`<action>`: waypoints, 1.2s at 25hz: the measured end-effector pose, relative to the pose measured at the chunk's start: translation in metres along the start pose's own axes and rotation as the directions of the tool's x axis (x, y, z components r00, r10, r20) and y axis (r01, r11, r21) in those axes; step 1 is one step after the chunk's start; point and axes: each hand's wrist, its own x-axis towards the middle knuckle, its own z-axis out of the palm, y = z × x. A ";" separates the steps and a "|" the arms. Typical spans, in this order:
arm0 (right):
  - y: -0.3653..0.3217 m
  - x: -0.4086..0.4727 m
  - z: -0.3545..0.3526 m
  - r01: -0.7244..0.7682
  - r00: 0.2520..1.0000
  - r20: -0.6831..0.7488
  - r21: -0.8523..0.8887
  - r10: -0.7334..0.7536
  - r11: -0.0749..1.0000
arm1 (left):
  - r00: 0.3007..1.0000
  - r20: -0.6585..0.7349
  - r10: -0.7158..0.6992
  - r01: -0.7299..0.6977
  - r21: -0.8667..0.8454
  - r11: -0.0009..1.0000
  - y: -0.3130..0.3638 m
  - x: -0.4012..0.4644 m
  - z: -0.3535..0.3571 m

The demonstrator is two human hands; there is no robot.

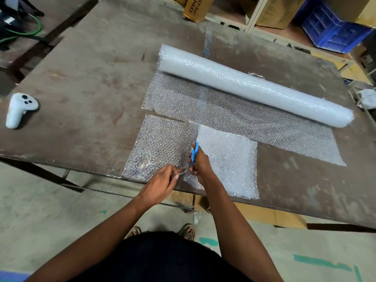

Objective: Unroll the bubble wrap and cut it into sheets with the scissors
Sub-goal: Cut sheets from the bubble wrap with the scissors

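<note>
Far left I see one white controller (19, 109) lying alone on the table (91, 78), with wide bare wood between it and the wrap. One cut sheet (160, 145) reaches the near table edge; my left hand (160, 185) pinches its near corner with curled fingers (176, 173), though the fingertips are partly hidden under the film. One pair of scissors (194, 151): only the blue handles show, blades hidden, so I can't tell how far apart they are. My right hand (198, 166) grips the handles, fingers through the loops. Right of that a second sheet (227, 159) overhangs the near edge. Behind both, the unrolled length (244, 119) runs from one bubble wrap roll (254, 86) lying diagonally toward the right. Boxes (198, 6) and a blue crate (333, 31) are cut off at the top.
</note>
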 end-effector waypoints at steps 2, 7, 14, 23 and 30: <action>-0.002 0.004 -0.001 0.006 1.000 -0.007 0.011 -0.006 1.000 | 1.000 0.017 -0.010 0.010 -0.004 1.000 -0.002 0.001 0.000; -0.004 0.011 -0.010 0.028 1.000 0.001 -0.054 -0.028 0.998 | 1.000 0.020 0.011 -0.011 -0.026 1.000 0.005 0.001 -0.003; -0.017 0.017 -0.007 -0.038 0.999 0.005 0.007 0.038 0.999 | 1.000 0.000 -0.014 0.014 -0.032 0.999 0.011 -0.001 -0.006; -0.021 0.024 -0.014 0.015 1.000 0.026 0.008 -0.016 1.000 | 1.000 -0.007 -0.005 0.004 -0.040 0.999 0.013 -0.001 -0.007; -0.022 0.029 -0.011 -0.024 1.000 0.009 0.027 0.023 0.999 | 1.000 0.001 -0.009 0.009 -0.018 1.000 0.013 0.000 -0.006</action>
